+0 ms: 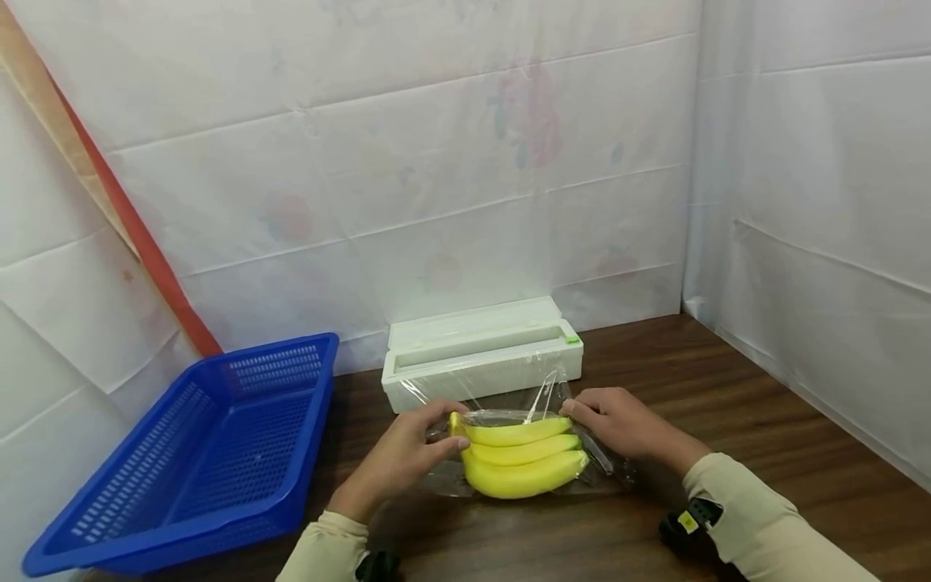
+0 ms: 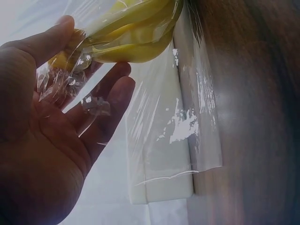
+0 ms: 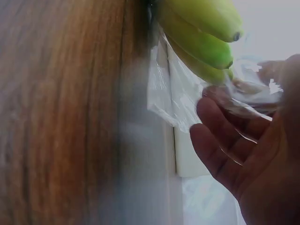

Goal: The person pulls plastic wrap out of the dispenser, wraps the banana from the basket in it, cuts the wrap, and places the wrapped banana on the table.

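Note:
A bunch of yellow bananas [image 1: 524, 465] with greenish tips lies over a sheet of clear plastic wrap [image 2: 180, 126]. My left hand [image 1: 407, 453] grips the bunch at its stem end, thumb on top and wrap crumpled between the fingers. At the tip end, my right hand [image 1: 618, 420] pinches the gathered wrap, as the right wrist view shows beside the green banana tips [image 3: 218, 51]. Behind the bunch stands an open white wrap dispenser box [image 1: 483, 368], its lid tipped back and a roll lying inside. The wrap overlaps the box's front in the head view.
To the left, a blue plastic basket [image 1: 309, 453] with slotted sides sits on the dark wooden table [image 1: 655, 356]. White patterned sheeting [image 1: 436, 202] hangs behind the table, and more covers the right side. A red and tan strip [image 1: 156, 267] slants down behind the basket.

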Motion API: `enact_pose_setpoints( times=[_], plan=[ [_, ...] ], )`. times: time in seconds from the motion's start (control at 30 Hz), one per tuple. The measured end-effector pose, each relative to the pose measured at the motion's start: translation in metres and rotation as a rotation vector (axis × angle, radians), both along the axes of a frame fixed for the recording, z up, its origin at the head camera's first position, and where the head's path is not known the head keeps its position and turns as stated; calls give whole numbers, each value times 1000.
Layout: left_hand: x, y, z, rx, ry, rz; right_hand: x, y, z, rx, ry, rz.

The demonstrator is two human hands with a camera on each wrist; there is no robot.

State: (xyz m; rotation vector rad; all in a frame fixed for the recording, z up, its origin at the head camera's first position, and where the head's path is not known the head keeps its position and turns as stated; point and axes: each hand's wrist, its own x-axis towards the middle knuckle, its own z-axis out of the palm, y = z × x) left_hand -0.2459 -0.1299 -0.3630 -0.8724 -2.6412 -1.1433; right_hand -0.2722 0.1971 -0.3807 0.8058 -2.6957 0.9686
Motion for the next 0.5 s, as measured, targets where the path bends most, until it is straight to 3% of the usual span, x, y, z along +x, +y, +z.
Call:
enact_pose_setpoints(
  times=[0.13, 0.33, 0.5],
  plan=[
    [0, 3, -2, 11, -22, -11, 7, 5, 0, 41, -60, 48],
    [0, 5, -2, 23, -24, -27, 17, 17, 0, 9, -136, 159],
    [0, 2, 0, -14, 12, -5, 14, 17, -1, -30, -126, 134]
  ],
)
